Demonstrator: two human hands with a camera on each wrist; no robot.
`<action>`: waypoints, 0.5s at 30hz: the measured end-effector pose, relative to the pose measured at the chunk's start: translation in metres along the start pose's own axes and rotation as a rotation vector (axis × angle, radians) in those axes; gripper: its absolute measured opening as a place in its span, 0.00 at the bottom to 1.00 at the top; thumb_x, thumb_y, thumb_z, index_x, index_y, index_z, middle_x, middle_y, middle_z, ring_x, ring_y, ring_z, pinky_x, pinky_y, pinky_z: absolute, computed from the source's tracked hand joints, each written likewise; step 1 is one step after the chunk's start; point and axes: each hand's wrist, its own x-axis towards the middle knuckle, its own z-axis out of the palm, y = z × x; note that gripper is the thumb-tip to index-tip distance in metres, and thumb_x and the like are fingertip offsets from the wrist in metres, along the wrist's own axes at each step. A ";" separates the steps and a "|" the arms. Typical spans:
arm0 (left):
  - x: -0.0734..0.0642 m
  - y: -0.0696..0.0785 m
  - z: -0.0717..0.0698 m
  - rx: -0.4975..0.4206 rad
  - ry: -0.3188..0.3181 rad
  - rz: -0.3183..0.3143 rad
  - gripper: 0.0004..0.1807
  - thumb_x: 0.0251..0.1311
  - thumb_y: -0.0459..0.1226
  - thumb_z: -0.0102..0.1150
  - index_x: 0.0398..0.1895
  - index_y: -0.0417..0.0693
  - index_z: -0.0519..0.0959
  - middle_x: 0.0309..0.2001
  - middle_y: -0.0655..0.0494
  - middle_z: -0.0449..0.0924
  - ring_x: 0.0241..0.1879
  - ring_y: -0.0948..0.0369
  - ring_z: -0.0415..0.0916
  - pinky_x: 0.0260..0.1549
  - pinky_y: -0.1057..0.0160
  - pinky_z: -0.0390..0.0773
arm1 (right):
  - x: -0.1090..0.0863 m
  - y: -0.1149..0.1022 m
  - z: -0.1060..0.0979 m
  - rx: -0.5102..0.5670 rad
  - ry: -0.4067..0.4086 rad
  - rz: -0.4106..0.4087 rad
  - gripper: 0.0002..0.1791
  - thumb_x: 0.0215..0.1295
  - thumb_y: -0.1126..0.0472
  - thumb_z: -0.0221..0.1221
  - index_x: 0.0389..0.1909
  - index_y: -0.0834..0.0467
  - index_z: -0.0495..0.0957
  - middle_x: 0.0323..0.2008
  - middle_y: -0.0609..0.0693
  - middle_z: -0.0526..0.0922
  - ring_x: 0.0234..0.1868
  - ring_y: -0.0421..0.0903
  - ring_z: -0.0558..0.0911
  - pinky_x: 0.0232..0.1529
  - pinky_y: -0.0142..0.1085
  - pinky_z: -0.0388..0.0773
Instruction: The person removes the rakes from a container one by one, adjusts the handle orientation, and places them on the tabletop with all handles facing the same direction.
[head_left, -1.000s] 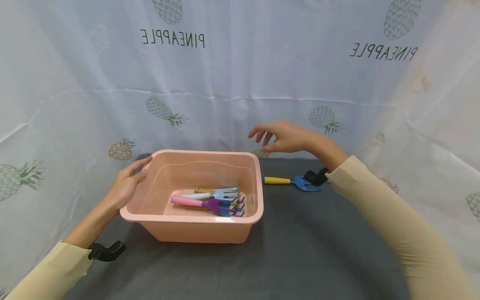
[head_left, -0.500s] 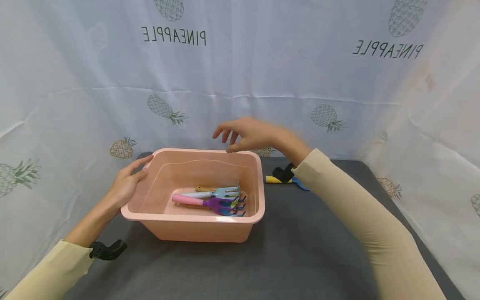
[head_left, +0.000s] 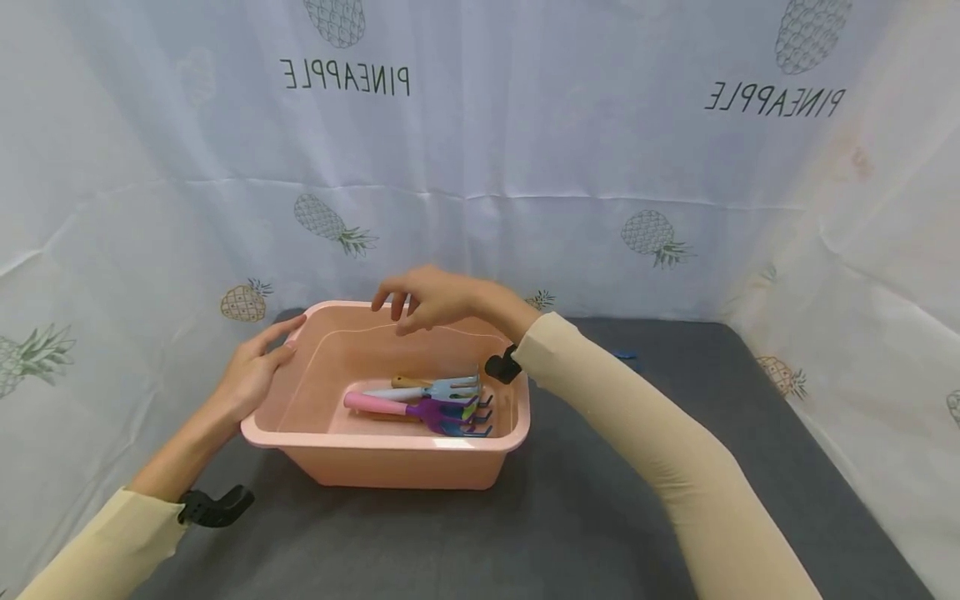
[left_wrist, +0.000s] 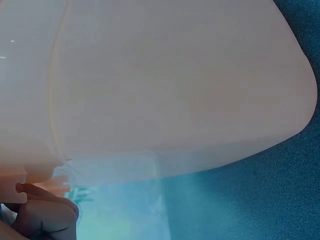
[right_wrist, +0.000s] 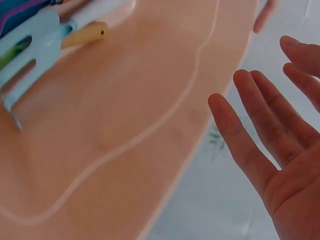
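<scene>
My left hand [head_left: 251, 375] grips the left rim of a pink plastic basin [head_left: 360, 439], thumb over the inside; in the left wrist view the basin's outer wall [left_wrist: 180, 90] fills most of the picture beside the curled fingers [left_wrist: 50, 212]. Over the basin's far rim hovers my right hand [head_left: 435, 298], empty, its fingers loosely spread. Inside lie small garden tools: a purple fork with a pink handle [head_left: 378, 404], a light blue fork [right_wrist: 42, 47] with a white handle, and a tan-handled tool [right_wrist: 87, 36] underneath. Blue tines [head_left: 480, 431] show below the purple fork.
A blue garden fork [head_left: 626, 356] lies on the dark grey table [head_left: 600, 500] right of the basin, mostly hidden behind my right sleeve [head_left: 637, 417]. A white pineapple-print curtain [head_left: 525, 150] stands around the back and sides.
My right hand has moved left from beyond the basin's right side to over its far rim, lowering slightly. The right sleeve now covers most of the blue fork. The left hand stays put.
</scene>
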 end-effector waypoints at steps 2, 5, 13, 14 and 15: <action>0.000 0.000 0.000 0.001 -0.001 0.001 0.28 0.75 0.49 0.37 0.75 0.57 0.55 0.69 0.35 0.61 0.41 0.80 0.73 0.36 0.72 0.79 | 0.007 0.000 0.009 0.043 -0.027 0.011 0.22 0.63 0.58 0.61 0.59 0.49 0.71 0.48 0.49 0.80 0.46 0.43 0.83 0.37 0.37 0.83; 0.000 0.000 0.000 0.008 -0.002 0.003 0.28 0.75 0.48 0.37 0.75 0.57 0.55 0.69 0.36 0.61 0.43 0.79 0.74 0.37 0.72 0.78 | 0.019 0.003 0.024 0.070 -0.062 0.024 0.22 0.64 0.59 0.60 0.59 0.49 0.71 0.49 0.50 0.80 0.46 0.44 0.82 0.37 0.38 0.83; -0.001 -0.001 0.000 -0.003 0.001 -0.003 0.28 0.75 0.48 0.37 0.75 0.56 0.55 0.70 0.37 0.61 0.44 0.79 0.73 0.38 0.74 0.77 | 0.049 0.012 0.059 0.098 -0.088 0.080 0.20 0.63 0.64 0.59 0.56 0.51 0.73 0.47 0.54 0.81 0.41 0.44 0.81 0.35 0.42 0.84; -0.001 -0.001 0.000 -0.008 -0.001 -0.004 0.28 0.75 0.48 0.37 0.75 0.57 0.55 0.70 0.37 0.61 0.44 0.79 0.73 0.38 0.74 0.78 | 0.052 0.013 0.063 0.106 -0.091 0.084 0.20 0.63 0.65 0.59 0.56 0.52 0.73 0.46 0.54 0.81 0.40 0.45 0.82 0.35 0.43 0.84; -0.001 -0.001 0.000 -0.009 -0.001 -0.004 0.28 0.75 0.48 0.37 0.75 0.57 0.55 0.70 0.37 0.61 0.44 0.79 0.73 0.38 0.74 0.78 | 0.053 0.014 0.065 0.117 -0.094 0.085 0.20 0.63 0.66 0.59 0.55 0.53 0.73 0.45 0.55 0.81 0.38 0.47 0.83 0.36 0.45 0.84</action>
